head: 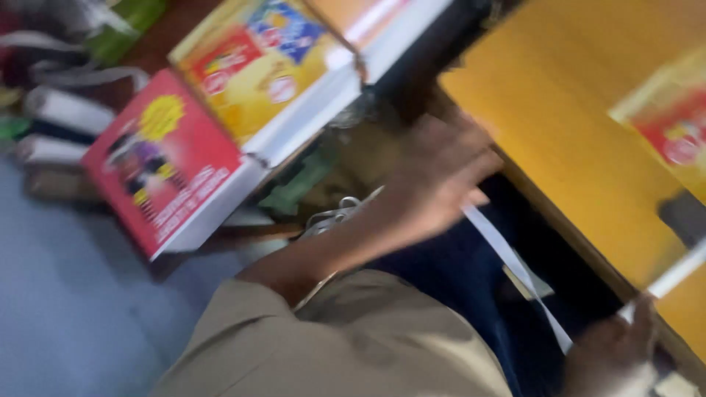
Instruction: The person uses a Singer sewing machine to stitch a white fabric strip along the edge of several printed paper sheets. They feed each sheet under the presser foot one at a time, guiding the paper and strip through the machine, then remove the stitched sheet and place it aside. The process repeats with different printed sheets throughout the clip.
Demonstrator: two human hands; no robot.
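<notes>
The picture is blurred by motion. My left hand [434,176] reaches forward out of a tan sleeve [346,345], fingers apart, beside the edge of a large yellow board [573,125]. A thin white strip [515,268] runs from under that hand toward the lower right. At the bottom right, my right hand [614,353] pinches the end of a white stick-like piece [673,276] against the yellow board. Dark blue cloth [456,272] lies below both hands.
A red printed box [162,162] and a yellow printed box [257,73] lean at the upper left, with white rolls [66,110] further left. A shiny metal piece [331,217] sits near my left wrist. Grey floor [66,294] fills the lower left.
</notes>
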